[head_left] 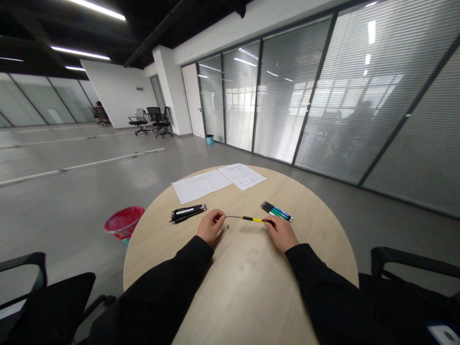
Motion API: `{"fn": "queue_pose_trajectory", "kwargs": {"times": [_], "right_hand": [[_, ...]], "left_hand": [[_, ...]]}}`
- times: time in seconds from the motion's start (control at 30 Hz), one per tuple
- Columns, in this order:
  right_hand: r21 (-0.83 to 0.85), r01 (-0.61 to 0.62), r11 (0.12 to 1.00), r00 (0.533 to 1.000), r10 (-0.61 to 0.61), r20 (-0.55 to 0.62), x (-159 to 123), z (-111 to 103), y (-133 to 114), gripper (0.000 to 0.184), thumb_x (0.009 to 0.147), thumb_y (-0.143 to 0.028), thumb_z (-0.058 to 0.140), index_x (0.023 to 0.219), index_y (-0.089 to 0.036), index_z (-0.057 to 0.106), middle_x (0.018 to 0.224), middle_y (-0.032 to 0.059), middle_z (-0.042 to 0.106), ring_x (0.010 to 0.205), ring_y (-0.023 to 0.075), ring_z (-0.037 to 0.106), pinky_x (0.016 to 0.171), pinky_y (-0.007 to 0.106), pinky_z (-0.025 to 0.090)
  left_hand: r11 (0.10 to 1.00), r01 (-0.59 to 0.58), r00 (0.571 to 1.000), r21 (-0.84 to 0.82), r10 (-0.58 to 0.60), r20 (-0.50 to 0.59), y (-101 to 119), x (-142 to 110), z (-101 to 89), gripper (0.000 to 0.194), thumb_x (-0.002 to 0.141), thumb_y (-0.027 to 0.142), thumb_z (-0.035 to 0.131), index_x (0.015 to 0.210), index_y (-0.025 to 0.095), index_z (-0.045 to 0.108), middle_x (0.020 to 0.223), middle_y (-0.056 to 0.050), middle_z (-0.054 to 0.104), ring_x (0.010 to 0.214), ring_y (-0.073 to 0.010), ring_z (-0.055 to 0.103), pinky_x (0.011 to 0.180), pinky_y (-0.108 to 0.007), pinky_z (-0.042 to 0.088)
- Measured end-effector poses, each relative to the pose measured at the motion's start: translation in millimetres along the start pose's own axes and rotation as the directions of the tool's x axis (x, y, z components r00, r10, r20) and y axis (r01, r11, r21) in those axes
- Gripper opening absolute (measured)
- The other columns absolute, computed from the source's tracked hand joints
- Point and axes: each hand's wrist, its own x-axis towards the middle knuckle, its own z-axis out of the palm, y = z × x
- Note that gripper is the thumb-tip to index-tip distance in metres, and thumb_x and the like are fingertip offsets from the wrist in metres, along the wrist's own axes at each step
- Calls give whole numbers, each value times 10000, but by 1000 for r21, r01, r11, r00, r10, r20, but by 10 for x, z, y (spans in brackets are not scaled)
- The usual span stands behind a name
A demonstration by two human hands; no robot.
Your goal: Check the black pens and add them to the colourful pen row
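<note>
Broadly, a glass partition with blinds [280, 86] runs along the far right side of the room, beyond a grey floor [82, 165]. On the near side stands a round, pale wooden table [240, 287], with a black chair [53, 302] to its near left and another black chair [381, 287] to its near right. A red basket [122, 223] sits on the floor just beside the table's left edge.

Two white sheets [201, 186] lie side by side toward the table's far edge, the right one bearing printed lines. Both hands, in black sleeves, are over the middle of the table. The left hand [210, 227] pinches the left end of a thin dark rod between thumb and fingertips; the right hand [282, 233] pinches the right end of a yellow-and-black pen [257, 220]. Left of the left hand lies a bunch of black pens [187, 214]; just beyond the right hand, a row of blue, green and black pens [276, 211]. The thin dark rod [234, 217] spans from the left fingertips to the pen's left end. Smallest is a dark bit [228, 226] on the tabletop, just right of the left hand.
</note>
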Motion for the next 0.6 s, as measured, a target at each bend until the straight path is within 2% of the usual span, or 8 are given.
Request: {"fn": "queue_pose_trajectory", "kwargs": {"times": [0.3,0.43,0.6], "right_hand": [[-102,-21,995,997,13,-79,19,-27,116,222,880,-205,498,1009,-182,678,986,81,699,879,217,630,820,346,474],[-156,-52,986,993,35,-108,18,-28,144,221,892,-221,503,1024,-181,675,1004,88,700,906,225,631,838,350,468],[-228,-60,972,996,44,-71,4,6,103,205,900,-220,515,1003,-187,689,950,91,706,870,220,635,809,327,460]], "left_hand": [[991,76,992,-110,-86,-89,-70,33,-32,224,793,379,559,699,177,582,613,23,515,583,-130,455,578,-245,364],[984,96,986,-148,-115,-122,-128,47,-23,229,792,392,551,716,178,583,619,20,521,592,-134,480,593,-248,382],[976,107,983,-187,-132,-127,-196,61,5,253,780,422,561,722,177,584,644,11,543,614,-140,503,622,-257,411]]}}
